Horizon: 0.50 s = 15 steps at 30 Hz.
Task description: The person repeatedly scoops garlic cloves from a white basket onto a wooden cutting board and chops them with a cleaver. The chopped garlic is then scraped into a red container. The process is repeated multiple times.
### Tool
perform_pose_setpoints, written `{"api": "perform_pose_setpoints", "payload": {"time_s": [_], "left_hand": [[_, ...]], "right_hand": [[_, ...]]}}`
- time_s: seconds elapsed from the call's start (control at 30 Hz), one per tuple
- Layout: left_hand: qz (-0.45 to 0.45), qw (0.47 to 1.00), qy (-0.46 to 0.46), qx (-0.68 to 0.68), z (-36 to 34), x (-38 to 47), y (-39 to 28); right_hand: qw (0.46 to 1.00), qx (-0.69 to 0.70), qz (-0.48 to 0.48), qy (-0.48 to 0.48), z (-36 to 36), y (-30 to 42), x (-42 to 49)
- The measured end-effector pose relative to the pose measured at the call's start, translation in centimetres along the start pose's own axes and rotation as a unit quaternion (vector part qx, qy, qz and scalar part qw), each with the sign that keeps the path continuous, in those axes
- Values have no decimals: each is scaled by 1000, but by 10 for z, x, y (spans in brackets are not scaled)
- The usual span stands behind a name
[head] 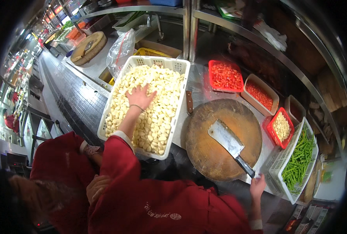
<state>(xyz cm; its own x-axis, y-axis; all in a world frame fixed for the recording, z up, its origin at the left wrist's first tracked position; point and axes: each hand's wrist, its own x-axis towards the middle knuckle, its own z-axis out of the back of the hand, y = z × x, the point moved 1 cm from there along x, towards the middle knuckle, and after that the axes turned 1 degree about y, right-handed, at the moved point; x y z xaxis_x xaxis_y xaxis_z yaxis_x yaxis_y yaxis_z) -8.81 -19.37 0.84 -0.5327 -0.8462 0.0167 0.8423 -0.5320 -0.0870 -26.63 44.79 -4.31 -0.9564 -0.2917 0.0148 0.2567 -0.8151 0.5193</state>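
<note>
My left hand (139,98) lies spread on a heap of peeled garlic cloves (154,128), palm down. The cloves fill a white plastic basket (173,128) with perforated walls. On the round wooden chopping board (201,149) lies a cleaver (227,140), its blade flat and its black handle pointing towards me. My right hand (257,187) is at the butt of that handle, by the counter edge; whether its fingers grip the handle is unclear. A wood-handled knife (189,102) lies between basket and board, its handle showing.
Chopped red chilli fills a red basket (225,76) and a tub (259,95). Nearby stand a red container of chopped garlic (281,127) and a white basket of green chillies (298,162). A steel post (189,35) rises behind. A co-worker's hand (97,187) touches my left side.
</note>
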Motion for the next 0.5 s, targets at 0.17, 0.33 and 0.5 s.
{"api": "perform_pose_setpoints", "payload": {"time_s": [0.17, 0.33, 0.5], "left_hand": [[-123, 990, -42, -59, 2, -21, 4], [-148, 981, -81, -97, 4, -21, 4], [-176, 973, -103, -108, 4, -12, 8]], "right_hand": [[981, -19, -190, 26, -8, -52, -67], [948, -204, -146, 194, -59, -85, -135], [923, -186, -129, 312, -97, -129, -162]]}}
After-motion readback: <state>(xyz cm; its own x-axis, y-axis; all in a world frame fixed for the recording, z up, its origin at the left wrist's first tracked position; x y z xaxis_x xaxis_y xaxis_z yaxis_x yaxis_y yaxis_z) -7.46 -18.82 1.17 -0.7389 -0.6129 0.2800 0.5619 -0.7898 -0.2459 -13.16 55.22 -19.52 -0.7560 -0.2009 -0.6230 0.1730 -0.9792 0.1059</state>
